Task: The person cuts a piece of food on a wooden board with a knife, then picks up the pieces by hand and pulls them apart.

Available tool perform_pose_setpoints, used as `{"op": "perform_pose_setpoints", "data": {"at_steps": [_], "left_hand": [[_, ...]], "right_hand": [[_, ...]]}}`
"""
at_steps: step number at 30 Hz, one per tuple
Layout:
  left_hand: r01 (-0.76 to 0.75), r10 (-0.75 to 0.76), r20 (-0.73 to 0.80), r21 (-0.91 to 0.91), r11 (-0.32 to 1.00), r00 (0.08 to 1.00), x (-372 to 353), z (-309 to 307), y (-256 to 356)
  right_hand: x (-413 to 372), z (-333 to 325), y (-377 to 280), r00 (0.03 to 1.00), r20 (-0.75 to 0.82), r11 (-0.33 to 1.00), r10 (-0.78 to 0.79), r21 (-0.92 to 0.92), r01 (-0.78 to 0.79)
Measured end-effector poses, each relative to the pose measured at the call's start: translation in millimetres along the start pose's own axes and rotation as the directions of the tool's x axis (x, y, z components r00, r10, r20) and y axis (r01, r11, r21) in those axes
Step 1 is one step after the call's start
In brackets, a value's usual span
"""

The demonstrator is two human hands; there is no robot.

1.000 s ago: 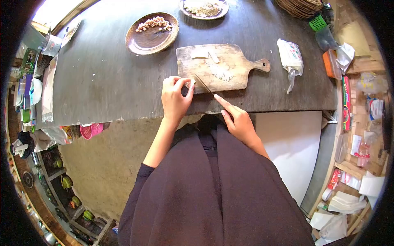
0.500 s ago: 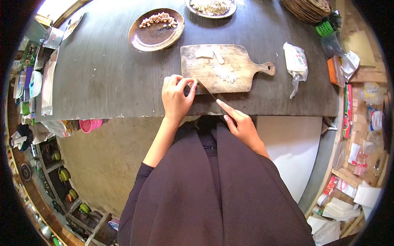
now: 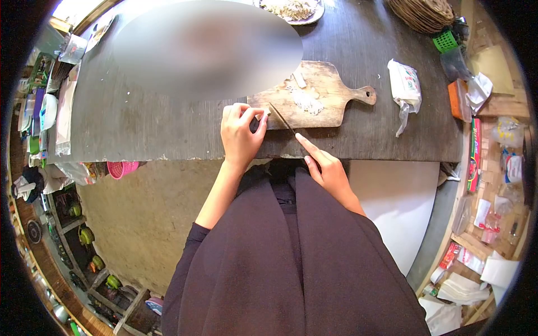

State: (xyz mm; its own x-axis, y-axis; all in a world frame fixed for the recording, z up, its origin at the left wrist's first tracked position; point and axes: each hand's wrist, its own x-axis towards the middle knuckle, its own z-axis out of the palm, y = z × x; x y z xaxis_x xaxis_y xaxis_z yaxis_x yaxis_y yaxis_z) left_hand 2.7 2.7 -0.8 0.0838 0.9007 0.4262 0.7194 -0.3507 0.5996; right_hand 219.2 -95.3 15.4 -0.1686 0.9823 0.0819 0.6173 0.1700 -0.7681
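Near the table's front edge, my left hand [image 3: 241, 133] pinches a small pale piece of food [image 3: 268, 112] at the lower left corner of the wooden cutting board [image 3: 335, 84]. A knife [image 3: 283, 120] is gripped in my right hand [image 3: 327, 171], the index finger stretched along it. Its blade slants toward the pale piece, close to my left fingertips; whether it touches is too small to tell. Finely chopped white bits [image 3: 308, 103] and a pale strip [image 3: 300, 80] lie on the board.
A plate of pale shreds [image 3: 290, 10] stands at the back. Right of the board lies a white plastic packet [image 3: 404, 88]. Farther right are a wicker coil [image 3: 421, 12], a green basket [image 3: 444, 41] and an orange container [image 3: 459, 101]. A grey blur hides the table's upper left.
The knife's tip has shifted slightly up and away from the piece. My left hand holds its place. A blur now covers the brown plate and part of the board.
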Motion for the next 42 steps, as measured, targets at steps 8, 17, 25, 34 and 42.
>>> {"op": "perform_pose_setpoints", "data": {"at_steps": [8, 17, 25, 34, 42], "left_hand": [[-0.004, 0.004, 0.001, -0.003, 1.000, 1.000, -0.9, -0.3, -0.3], [0.000, 0.000, 0.002, -0.019, 1.000, 1.000, -1.2, 0.4, -1.8], [-0.120, 0.120, -0.045, 0.014, 0.993, 0.992, 1.6, -0.2, -4.1], [-0.165, 0.166, -0.006, 0.072, 0.984, 0.986, 1.1, -0.5, -8.3], [-0.147, 0.147, -0.010, 0.050, 0.988, 0.989, -0.6, 1.2, -9.3]], "right_hand": [[1.5, 2.9, -1.5, 0.995, 0.084, 0.995, 0.047, -0.092, -0.039], [-0.9, 8.3, -5.7, 0.999, 0.030, 0.993, 0.027, -0.116, -0.023], [0.3, 4.1, -18.2, 0.988, 0.084, 0.983, 0.127, -0.147, -0.114], [1.1, 9.3, -11.0, 0.996, 0.022, 0.989, 0.086, -0.125, -0.083], [1.0, 5.6, -25.0, 0.988, 0.057, 0.987, 0.145, -0.076, -0.140]]}}
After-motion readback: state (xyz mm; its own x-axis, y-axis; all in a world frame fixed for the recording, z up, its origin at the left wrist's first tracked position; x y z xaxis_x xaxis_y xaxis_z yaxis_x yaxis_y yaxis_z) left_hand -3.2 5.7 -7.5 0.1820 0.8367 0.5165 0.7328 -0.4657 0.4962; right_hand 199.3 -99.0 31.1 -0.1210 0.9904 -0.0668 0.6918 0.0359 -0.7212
